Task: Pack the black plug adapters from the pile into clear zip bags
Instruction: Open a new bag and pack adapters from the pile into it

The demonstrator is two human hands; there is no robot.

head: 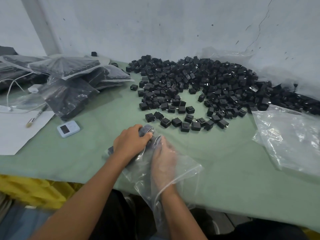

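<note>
A big pile of black plug adapters (199, 84) covers the far middle and right of the green table (225, 153). A clear zip bag (187, 168) lies near the front edge with its mouth toward me. My right hand (162, 163) is inside the bag up to the wrist, fingers reaching to its far end. My left hand (131, 142) grips the bag's far end from outside, fingers curled over the dark adapters (145, 130) packed in it. How my right fingers lie under the plastic is unclear.
Filled bags of adapters (72, 84) are heaped at the far left. A stack of empty clear bags (290, 135) lies on the right. A small blue-white device (68, 129), a pen (34, 117) on white paper and a white cable are at the left. Yellow foam sits below the table edge.
</note>
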